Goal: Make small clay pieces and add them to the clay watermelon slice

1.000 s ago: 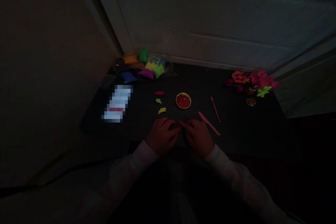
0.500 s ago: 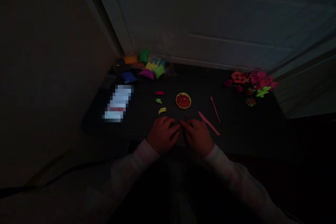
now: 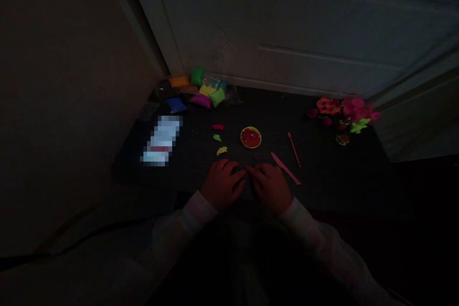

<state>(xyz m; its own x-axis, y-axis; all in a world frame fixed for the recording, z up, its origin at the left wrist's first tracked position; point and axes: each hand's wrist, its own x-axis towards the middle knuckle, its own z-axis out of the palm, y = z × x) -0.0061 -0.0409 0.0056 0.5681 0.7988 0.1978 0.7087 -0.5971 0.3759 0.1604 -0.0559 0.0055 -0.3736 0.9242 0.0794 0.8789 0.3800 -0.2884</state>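
The scene is very dark. My left hand (image 3: 222,184) and my right hand (image 3: 270,186) rest side by side on a dark table (image 3: 322,177), fingertips pinched together around a tiny red clay bit (image 3: 246,169). Just beyond them lies a round yellow-rimmed red clay disc (image 3: 250,137). A small red crumb (image 3: 256,158) sits between the disc and my hands. Right of my right hand lie two pink modelling tools, a flat one (image 3: 285,168) and a thin one (image 3: 294,149). Small yellow (image 3: 221,151), green (image 3: 216,137) and red (image 3: 217,127) clay scraps lie to the left.
Several coloured clay bags (image 3: 197,91) are piled at the table's back left. A cluster of pink, red and green clay shapes (image 3: 344,114) sits at the back right. A blurred white sheet (image 3: 161,140) lies on the left. A pale door panel (image 3: 304,24) stands behind the table.
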